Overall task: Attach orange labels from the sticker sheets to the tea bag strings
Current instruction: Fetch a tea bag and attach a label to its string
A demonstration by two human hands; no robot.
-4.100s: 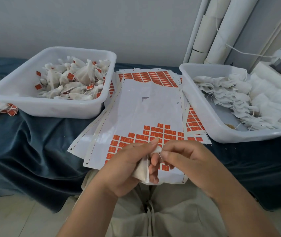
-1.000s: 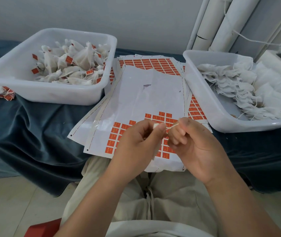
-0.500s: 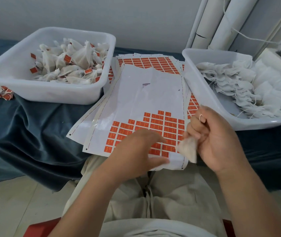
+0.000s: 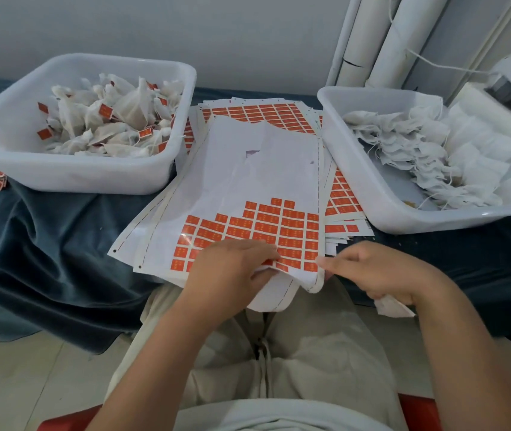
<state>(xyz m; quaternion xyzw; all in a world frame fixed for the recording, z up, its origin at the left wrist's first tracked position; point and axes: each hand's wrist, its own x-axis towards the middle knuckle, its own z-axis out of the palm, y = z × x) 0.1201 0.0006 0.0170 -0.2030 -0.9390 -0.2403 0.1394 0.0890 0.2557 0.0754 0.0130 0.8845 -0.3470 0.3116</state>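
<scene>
The top sticker sheet (image 4: 257, 178) lies in the middle, mostly bare white, with rows of orange labels (image 4: 266, 225) left along its near part. My left hand (image 4: 232, 272) rests on the sheet's near edge, its fingertips pinching at an orange label in the lowest rows. My right hand (image 4: 382, 272) is closed around a white tea bag (image 4: 394, 306) that hangs below the palm, and its forefinger touches the sheet's near right corner. The string cannot be made out.
A white tub (image 4: 70, 172) on the left holds tea bags with orange labels. On the right a white tub (image 4: 369, 194) holds unlabelled tea bags. More sticker sheets (image 4: 260, 112) lie underneath. Blue cloth (image 4: 45, 244) covers the table. White pipes (image 4: 382, 42) stand behind.
The right hand took the tea bag away to the right and came down to the sheet's corner. The left hand dropped onto the lowest rows of labels.
</scene>
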